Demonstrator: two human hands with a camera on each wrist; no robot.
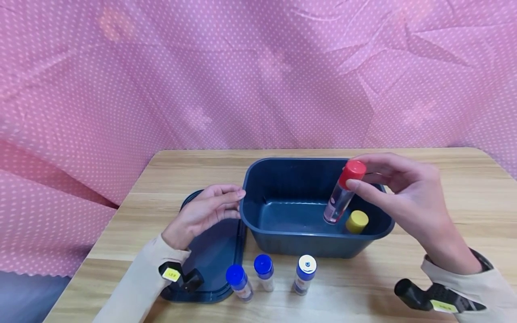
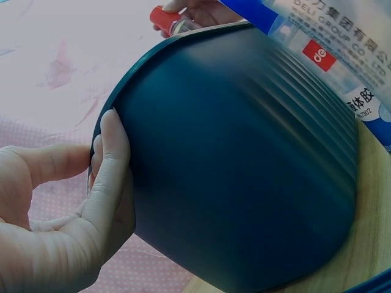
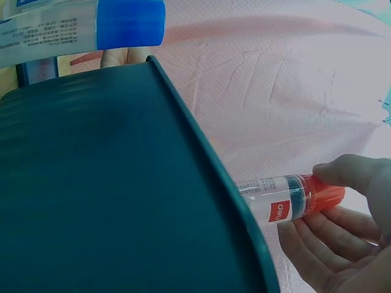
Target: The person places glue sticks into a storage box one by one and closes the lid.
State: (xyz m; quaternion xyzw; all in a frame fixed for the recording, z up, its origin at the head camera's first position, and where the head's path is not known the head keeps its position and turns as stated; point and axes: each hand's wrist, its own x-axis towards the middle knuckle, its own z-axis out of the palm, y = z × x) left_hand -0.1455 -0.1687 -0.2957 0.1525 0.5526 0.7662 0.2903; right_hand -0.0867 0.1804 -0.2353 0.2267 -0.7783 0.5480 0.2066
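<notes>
A dark blue plastic bin (image 1: pixel 299 244) stands upright on the table. My left hand (image 1: pixel 212 208) pinches its left rim, the fingers (image 2: pixel 110 165) showing against the outer wall in the left wrist view. Over the bin's right half, my right hand (image 1: pixel 404 193) holds a red-capped liquid glue bottle (image 1: pixel 340 197) by its cap. That bottle tilts, its base lowered inside the bin; in the right wrist view the rim hides the lower end of the glue bottle (image 3: pixel 272 198). A yellow cap (image 1: pixel 357 221) shows inside the bin at the right, the body below it mostly hidden.
In front of the bin stand two blue-capped glue bottles (image 1: pixel 264 269) (image 1: pixel 239 281) and a third with a white-topped blue cap (image 1: pixel 304 274). A dark blue lid (image 1: pixel 214 251) lies left, under my left forearm. Pink dotted cloth (image 1: pixel 258 76) hangs behind the wooden table (image 1: pixel 444 215).
</notes>
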